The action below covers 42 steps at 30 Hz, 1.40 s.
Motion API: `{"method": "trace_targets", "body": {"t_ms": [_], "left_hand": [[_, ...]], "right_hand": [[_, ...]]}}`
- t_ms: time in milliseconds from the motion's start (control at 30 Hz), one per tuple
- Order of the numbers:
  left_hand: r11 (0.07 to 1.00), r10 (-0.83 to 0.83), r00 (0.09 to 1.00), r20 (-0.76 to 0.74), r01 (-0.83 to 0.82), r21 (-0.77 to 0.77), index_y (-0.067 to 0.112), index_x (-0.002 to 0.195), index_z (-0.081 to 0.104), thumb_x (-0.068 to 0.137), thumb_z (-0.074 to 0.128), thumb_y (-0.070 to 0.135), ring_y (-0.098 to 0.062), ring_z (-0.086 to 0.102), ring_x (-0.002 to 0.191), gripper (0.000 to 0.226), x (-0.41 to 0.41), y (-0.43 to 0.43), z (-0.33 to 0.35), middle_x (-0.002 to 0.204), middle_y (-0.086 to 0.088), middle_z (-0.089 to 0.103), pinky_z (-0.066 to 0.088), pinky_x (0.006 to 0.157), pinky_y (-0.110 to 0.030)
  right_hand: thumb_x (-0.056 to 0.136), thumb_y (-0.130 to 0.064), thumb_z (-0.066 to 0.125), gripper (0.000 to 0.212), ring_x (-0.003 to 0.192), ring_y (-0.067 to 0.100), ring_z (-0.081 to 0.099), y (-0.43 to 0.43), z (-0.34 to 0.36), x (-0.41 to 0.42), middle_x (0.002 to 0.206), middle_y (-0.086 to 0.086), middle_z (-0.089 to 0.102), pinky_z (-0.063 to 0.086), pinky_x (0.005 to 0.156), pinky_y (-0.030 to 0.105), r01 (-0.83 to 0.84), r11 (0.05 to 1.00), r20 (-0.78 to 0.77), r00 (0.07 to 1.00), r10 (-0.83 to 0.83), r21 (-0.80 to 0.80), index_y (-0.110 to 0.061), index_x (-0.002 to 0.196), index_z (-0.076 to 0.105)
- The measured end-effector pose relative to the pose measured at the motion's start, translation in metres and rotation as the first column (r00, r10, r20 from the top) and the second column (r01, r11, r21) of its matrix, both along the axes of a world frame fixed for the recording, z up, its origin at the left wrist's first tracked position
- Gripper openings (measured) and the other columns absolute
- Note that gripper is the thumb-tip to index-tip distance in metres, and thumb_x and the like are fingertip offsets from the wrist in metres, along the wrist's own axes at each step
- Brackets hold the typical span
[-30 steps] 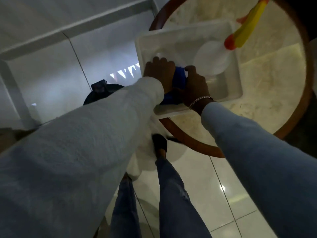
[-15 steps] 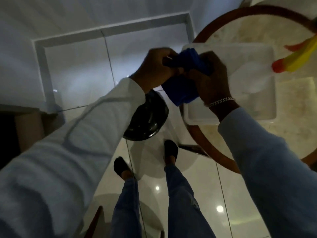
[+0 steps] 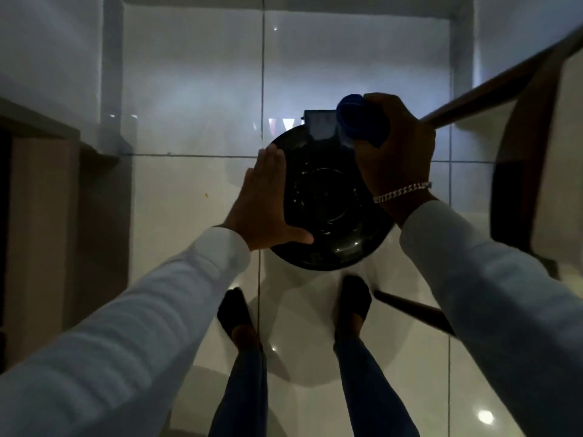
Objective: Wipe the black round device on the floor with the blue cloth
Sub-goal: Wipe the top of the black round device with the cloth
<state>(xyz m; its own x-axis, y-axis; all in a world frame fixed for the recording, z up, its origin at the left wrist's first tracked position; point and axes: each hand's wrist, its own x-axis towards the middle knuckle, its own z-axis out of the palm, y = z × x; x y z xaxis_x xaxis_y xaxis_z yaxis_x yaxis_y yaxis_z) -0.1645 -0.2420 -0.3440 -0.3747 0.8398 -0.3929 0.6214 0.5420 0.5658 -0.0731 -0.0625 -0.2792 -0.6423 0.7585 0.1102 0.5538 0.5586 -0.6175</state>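
The black round device [image 3: 328, 212] lies on the glossy tiled floor just ahead of my feet, with a small dark block at its far edge. My left hand [image 3: 263, 203] is open, fingers spread, over the device's left rim; whether it touches is unclear. My right hand [image 3: 391, 152] is shut on the bunched blue cloth [image 3: 356, 119], which sticks out of the fist above the device's far right edge. Part of the device's right side is hidden behind that hand and wrist.
The round table's wooden rim [image 3: 492, 86] and a dark leg [image 3: 517, 197] rise at the right, with another leg [image 3: 413, 310] low beside my right foot. A wooden cabinet [image 3: 41, 216] stands at the left. My two feet are on the tiles below the device.
Both hands lifted the blue cloth out of the white tray on the table and came down over the device. My left hand let go of the cloth and opened.
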Motion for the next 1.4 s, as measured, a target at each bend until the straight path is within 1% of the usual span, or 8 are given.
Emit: {"method": "trace_targets", "body": {"t_ms": [200, 367, 567, 800, 1000, 1067, 1233, 1400], "left_hand": [[0.999, -0.043, 0.999, -0.027, 0.043, 0.027, 0.014, 0.147, -0.019, 0.051, 0.075, 0.066, -0.022, -0.023, 0.145, 0.144, -0.001, 0.003, -0.036, 0.159, -0.006, -0.023, -0.007, 0.120, -0.041], [0.993, -0.102, 0.995, 0.001, 0.102, 0.067, 0.018, 0.146, -0.020, 0.050, 0.073, 0.070, -0.017, -0.028, 0.143, 0.144, -0.009, -0.004, -0.043, 0.159, -0.003, -0.024, -0.006, 0.120, -0.038], [0.994, -0.056, 0.996, 0.068, 0.049, 0.096, 0.024, 0.148, -0.013, 0.043, 0.077, 0.070, -0.014, -0.018, 0.147, 0.146, -0.014, -0.006, -0.049, 0.160, 0.006, -0.016, 0.004, 0.119, -0.034], [0.991, -0.082, 0.996, 0.040, 0.077, 0.106, 0.022, 0.147, -0.018, 0.046, 0.072, 0.074, -0.010, -0.024, 0.144, 0.145, -0.015, -0.009, -0.052, 0.160, 0.001, -0.018, -0.003, 0.117, -0.029], [0.990, -0.113, 0.994, 0.006, 0.112, 0.090, 0.019, 0.146, -0.020, 0.048, 0.067, 0.078, -0.015, -0.024, 0.145, 0.144, -0.014, -0.009, -0.052, 0.160, -0.002, -0.020, -0.002, 0.119, -0.034], [0.990, -0.115, 0.993, 0.010, 0.114, 0.084, 0.017, 0.146, -0.019, 0.048, 0.066, 0.077, -0.018, -0.022, 0.146, 0.144, -0.015, -0.009, -0.051, 0.160, -0.005, -0.018, 0.000, 0.121, -0.037], [0.990, -0.132, 0.991, 0.024, 0.131, 0.062, 0.015, 0.147, -0.017, 0.049, 0.071, 0.072, -0.021, -0.020, 0.146, 0.144, -0.015, -0.006, -0.043, 0.160, -0.006, -0.018, 0.005, 0.122, -0.043], [0.989, -0.140, 0.990, 0.002, 0.139, 0.051, 0.018, 0.146, -0.021, 0.050, 0.066, 0.077, -0.020, -0.022, 0.146, 0.142, -0.014, -0.006, -0.047, 0.160, -0.004, -0.020, 0.002, 0.121, -0.040]], "right_hand": [[0.078, -0.031, 0.066, 0.044, 0.106, 0.025, 0.061, -0.017, -0.054, 0.008, 0.114, 0.012, 0.067, 0.051, 0.093, 0.041, -0.336, 0.939, 0.142, 0.929, 0.342, -0.067, -0.010, 0.116, 0.060], [0.082, -0.065, 0.039, 0.070, 0.145, 0.036, 0.014, -0.012, -0.079, 0.006, 0.157, 0.007, 0.024, 0.015, 0.113, 0.066, -0.498, 0.867, 0.450, 0.778, 0.440, 0.014, -0.029, 0.142, 0.034], [0.087, -0.067, 0.029, 0.064, 0.146, 0.038, 0.007, -0.051, -0.106, -0.003, 0.160, 0.006, 0.016, 0.006, 0.114, 0.063, -0.332, 0.940, 0.478, 0.841, 0.255, 0.083, -0.040, 0.144, 0.022], [0.090, -0.057, 0.039, 0.057, 0.143, 0.042, 0.018, -0.056, -0.104, 0.064, 0.156, 0.010, 0.026, 0.018, 0.112, 0.068, -0.474, 0.868, 0.520, 0.784, 0.339, 0.149, -0.034, 0.141, 0.034], [0.089, -0.061, 0.037, 0.059, 0.145, 0.043, 0.010, -0.056, -0.109, 0.021, 0.159, 0.011, 0.018, 0.008, 0.113, 0.065, -0.142, 0.978, 0.485, 0.873, 0.050, 0.155, -0.037, 0.142, 0.030], [0.089, -0.064, 0.034, 0.060, 0.145, 0.042, 0.009, -0.068, -0.111, 0.021, 0.159, 0.010, 0.019, 0.004, 0.113, 0.063, -0.263, 0.951, 0.506, 0.849, 0.149, 0.160, -0.038, 0.143, 0.028], [0.091, -0.057, 0.035, 0.053, 0.142, 0.042, 0.021, -0.063, -0.105, 0.093, 0.155, 0.009, 0.029, 0.022, 0.110, 0.068, -0.572, 0.801, 0.567, 0.724, 0.392, 0.177, -0.036, 0.140, 0.035], [0.090, -0.053, 0.041, 0.054, 0.143, 0.045, 0.015, -0.048, -0.105, 0.062, 0.157, 0.011, 0.024, 0.017, 0.111, 0.066, -0.182, 0.973, 0.488, 0.868, 0.093, 0.139, -0.035, 0.141, 0.034]]}}
